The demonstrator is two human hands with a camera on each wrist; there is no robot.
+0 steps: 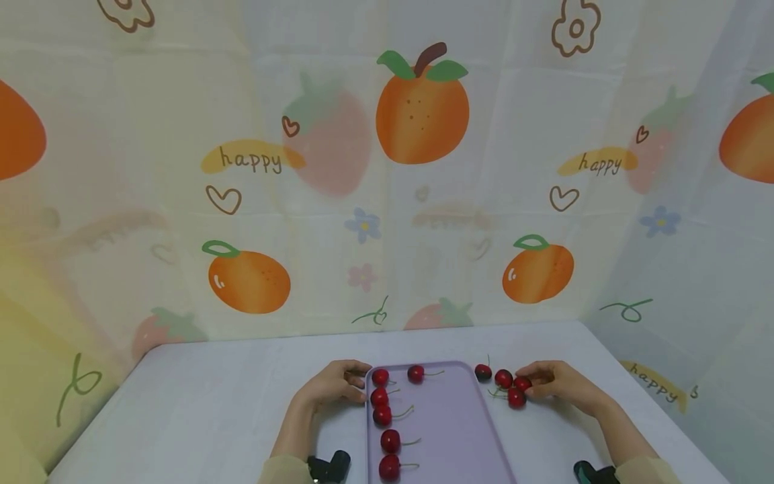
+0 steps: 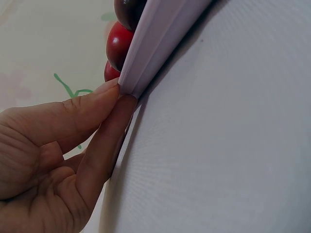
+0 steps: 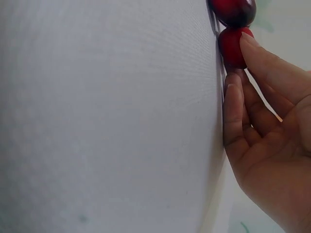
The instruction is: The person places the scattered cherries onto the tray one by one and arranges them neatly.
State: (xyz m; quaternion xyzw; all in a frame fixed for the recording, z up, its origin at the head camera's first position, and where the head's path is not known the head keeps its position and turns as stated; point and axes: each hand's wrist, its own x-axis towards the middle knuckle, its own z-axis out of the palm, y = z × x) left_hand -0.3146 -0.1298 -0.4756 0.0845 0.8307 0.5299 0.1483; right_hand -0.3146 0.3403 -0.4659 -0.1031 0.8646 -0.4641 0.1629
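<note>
Lower ctr, head view: lilac tray [image 1: 450, 430] on white worktop [image 1: 211, 410]. L hand [image 1: 335, 384] at tray's upper-left corner, thumb + finger pinching the rim there (L wrist view). R hand [image 1: 565, 386], lower right of frame, thumb on a red cherry [image 1: 522, 384], pinching it against fingers; cherry is just off tray's R side, w/ three loose cherries [image 1: 503, 378] close by. On tray: col. of five stemmed cherries [image 1: 390, 441] down L side, plus single cherry [image 1: 416, 374] nr top edge. Fruit-print cloth [image 1: 326, 255] fills upper frame.
</note>
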